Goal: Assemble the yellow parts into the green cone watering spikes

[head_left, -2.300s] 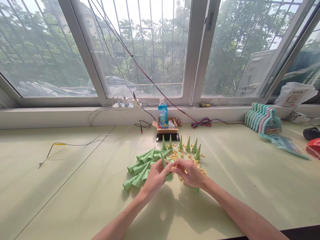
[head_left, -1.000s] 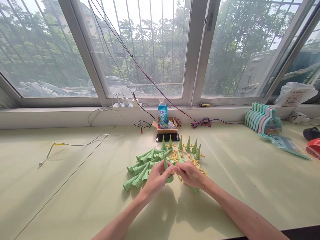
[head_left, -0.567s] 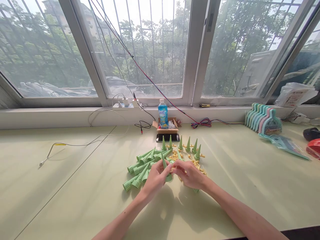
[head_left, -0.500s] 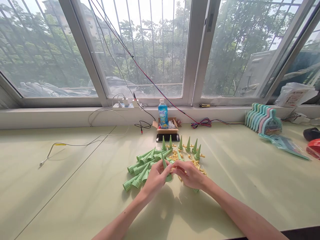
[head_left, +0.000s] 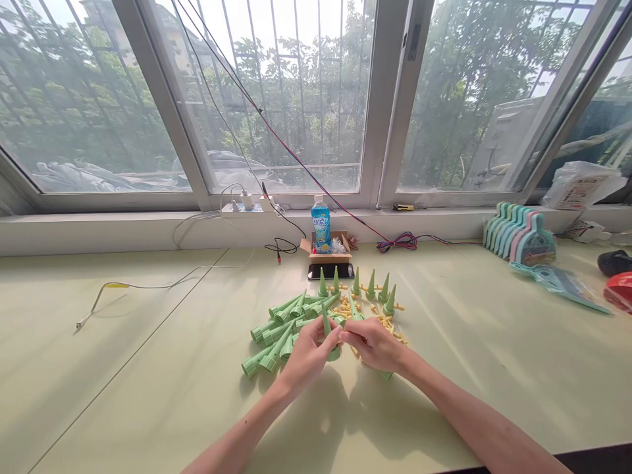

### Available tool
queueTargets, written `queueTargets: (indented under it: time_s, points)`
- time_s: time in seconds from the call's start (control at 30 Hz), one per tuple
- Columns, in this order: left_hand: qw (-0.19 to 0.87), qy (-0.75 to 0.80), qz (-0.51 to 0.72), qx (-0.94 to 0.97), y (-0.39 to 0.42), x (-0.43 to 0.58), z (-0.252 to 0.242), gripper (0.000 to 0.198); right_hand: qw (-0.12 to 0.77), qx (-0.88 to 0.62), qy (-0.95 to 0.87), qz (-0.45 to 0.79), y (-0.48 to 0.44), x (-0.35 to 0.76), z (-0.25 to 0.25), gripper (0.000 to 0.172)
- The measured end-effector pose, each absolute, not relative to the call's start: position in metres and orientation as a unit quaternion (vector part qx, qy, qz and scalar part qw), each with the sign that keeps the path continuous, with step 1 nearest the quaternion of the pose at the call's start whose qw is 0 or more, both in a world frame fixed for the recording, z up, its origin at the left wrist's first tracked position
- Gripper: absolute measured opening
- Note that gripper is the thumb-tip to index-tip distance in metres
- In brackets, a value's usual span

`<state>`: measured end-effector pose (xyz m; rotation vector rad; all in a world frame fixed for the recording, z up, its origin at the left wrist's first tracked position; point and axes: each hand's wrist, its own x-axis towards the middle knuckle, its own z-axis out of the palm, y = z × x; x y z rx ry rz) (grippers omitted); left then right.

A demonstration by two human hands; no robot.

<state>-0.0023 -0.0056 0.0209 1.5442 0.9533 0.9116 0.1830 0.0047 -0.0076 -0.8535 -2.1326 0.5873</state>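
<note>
My left hand (head_left: 311, 349) is wrapped round a green plastic watering spike (head_left: 326, 322), its tip pointing up and its wide base showing below the fingers. Against the side of that spike, my right hand (head_left: 372, 342) pinches a small yellow plastic valve, which the fingertips mostly hide. Left of the hands lies a pile of loose green spikes (head_left: 276, 349). Small yellow valves (head_left: 388, 322) are scattered behind and beside my right hand. Several green spikes (head_left: 384, 289) with yellow valves stand upright in a curved row beyond them.
Behind the row lie a black phone (head_left: 330, 272) and an open cardboard box (head_left: 330, 259) with a blue bottle (head_left: 320, 227). A bundled cable (head_left: 397, 242) and teal hanger-shaped items (head_left: 518, 237) sit towards the right. A white cable (head_left: 162, 287) crosses the table's left side.
The view has shifted very slightly. Both hands stay together at the same spike, with only a tiny movement of the fingers and the spike.
</note>
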Motion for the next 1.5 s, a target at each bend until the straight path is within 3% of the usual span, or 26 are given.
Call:
queueTargets:
  time_s: [0.13, 0.4, 1.5]
  points:
    - [0.525, 0.403, 0.387, 0.642, -0.0048, -0.0023, 0.0209, 0.034, 0.370, -0.346, -0.833, 0.224, 0.0040, 0.1830, -0.0064, 0.037]
    - [0.514, 0.419, 0.404, 0.630, -0.0037, -0.0024, 0.0202, 0.036, 0.374, -0.354, -0.825, 0.234, 0.0019, 0.1830, -0.0079, 0.016]
    - [0.479, 0.378, 0.409, 0.679, -0.0021, -0.0061, 0.0142, 0.029, 0.372, -0.331, -0.828, 0.257, 0.0035, 0.1840, -0.0063, 0.031]
